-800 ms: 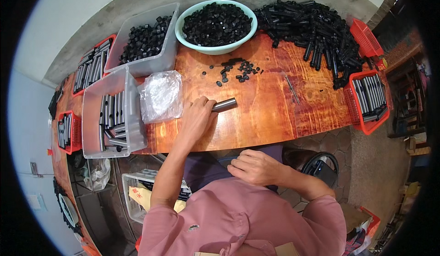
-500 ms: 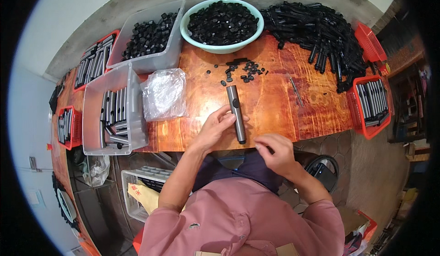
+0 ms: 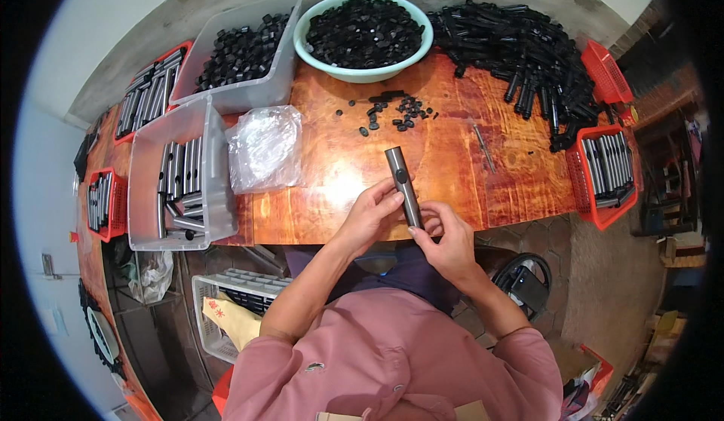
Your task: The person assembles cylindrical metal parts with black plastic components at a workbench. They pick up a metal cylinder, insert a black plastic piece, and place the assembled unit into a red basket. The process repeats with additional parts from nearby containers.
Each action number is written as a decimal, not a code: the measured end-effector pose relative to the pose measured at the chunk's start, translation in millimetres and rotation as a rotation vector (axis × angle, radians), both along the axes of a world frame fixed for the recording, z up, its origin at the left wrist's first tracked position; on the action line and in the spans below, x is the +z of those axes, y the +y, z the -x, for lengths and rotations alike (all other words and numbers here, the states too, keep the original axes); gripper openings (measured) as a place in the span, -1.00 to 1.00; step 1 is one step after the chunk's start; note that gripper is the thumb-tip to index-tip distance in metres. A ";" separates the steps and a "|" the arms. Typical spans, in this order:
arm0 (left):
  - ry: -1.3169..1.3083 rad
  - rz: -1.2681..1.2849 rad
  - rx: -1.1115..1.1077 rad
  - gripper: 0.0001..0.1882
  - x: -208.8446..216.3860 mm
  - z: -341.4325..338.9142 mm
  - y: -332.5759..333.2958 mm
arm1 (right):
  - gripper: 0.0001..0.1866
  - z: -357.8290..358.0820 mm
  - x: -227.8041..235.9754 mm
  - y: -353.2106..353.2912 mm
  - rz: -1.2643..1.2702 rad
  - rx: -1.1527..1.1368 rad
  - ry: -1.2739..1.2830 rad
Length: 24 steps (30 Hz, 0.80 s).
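Note:
A grey metal tube (image 3: pixel 408 193) with a black oval piece on its upper side slants in front of me, above the table's near edge. My left hand (image 3: pixel 371 214) is closed round its middle, the thumb lying along its left side. At the lower end, my right hand (image 3: pixel 446 241) pinches the tube, thumb against the bottom end and fingers at the right side. What lies under the fingers is hidden. Beyond the tube, small black pieces (image 3: pixel 408 110) are scattered on the wooden table (image 3: pixel 332 217).
Clear plastic bins (image 3: pixel 219 202) hold tubes and black caps at left, beside a plastic bag (image 3: pixel 264 150). A pale green basin (image 3: pixel 302 40) of black pieces and a heap of black tubular parts (image 3: pixel 520 59) stand behind. Red baskets (image 3: pixel 603 221) sit at both sides. A thin rod (image 3: pixel 483 148) lies right.
My right hand has come in from the right and taken hold of the tube's lower end. The tube has tilted and shifted slightly right, with my left hand still on it.

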<state>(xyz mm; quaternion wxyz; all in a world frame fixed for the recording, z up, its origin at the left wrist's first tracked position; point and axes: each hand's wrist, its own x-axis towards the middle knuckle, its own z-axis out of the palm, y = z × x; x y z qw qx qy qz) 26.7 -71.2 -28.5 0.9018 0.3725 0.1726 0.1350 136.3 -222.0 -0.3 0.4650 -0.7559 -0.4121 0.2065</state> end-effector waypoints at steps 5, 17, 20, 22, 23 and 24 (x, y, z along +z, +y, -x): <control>0.240 -0.244 0.059 -0.61 4.0 2.0 -3.7 | -0.58 2.3 8.6 -1.2 0.012 -0.019 -0.144; 0.165 -0.353 0.168 -0.65 -0.2 -19.8 -20.3 | -0.58 -12.9 5.5 -8.2 -0.081 -0.022 -0.472; 0.167 -0.355 0.108 -0.54 5.0 -29.1 -26.7 | -0.61 -26.3 1.9 -14.6 -0.129 -0.071 -0.500; 0.119 -0.397 0.090 -0.49 14.9 -33.9 -31.8 | -0.65 -48.7 12.9 -28.6 -0.046 -0.114 -0.512; 0.098 -0.418 0.086 -0.47 18.3 -34.0 -32.9 | -0.66 -61.4 21.1 -38.1 0.024 -0.151 -0.554; 0.106 -0.467 0.071 -0.53 15.5 -34.6 -32.5 | -0.66 -78.2 24.7 -51.7 0.028 -0.232 -0.614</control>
